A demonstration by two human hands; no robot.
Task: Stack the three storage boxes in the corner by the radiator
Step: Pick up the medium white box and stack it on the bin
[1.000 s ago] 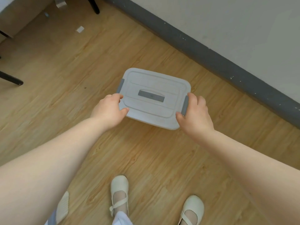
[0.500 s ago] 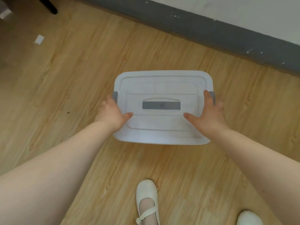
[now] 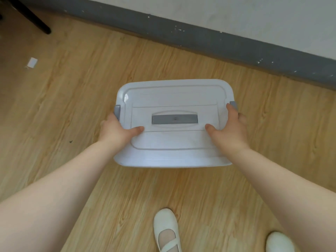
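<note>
A white storage box (image 3: pixel 174 95) with a grey lid handle and grey side clips is held above the wooden floor, seen from above. My left hand (image 3: pixel 116 130) grips its left end, thumb lying on the lid. My right hand (image 3: pixel 229 130) grips its right end the same way, fingers wrapped over the clip. Only this one box is in view; no radiator or other boxes show.
A grey skirting board (image 3: pixel 200 39) under a white wall runs across the top. A black furniture leg (image 3: pixel 34 20) stands at the top left, with a small white scrap (image 3: pixel 32 62) on the floor nearby. My white shoes (image 3: pixel 166 230) are below the box.
The box has come up and nearer to me, turning square to my view. Both hands kept their hold on its ends, and the wall's skirting now lies closer ahead.
</note>
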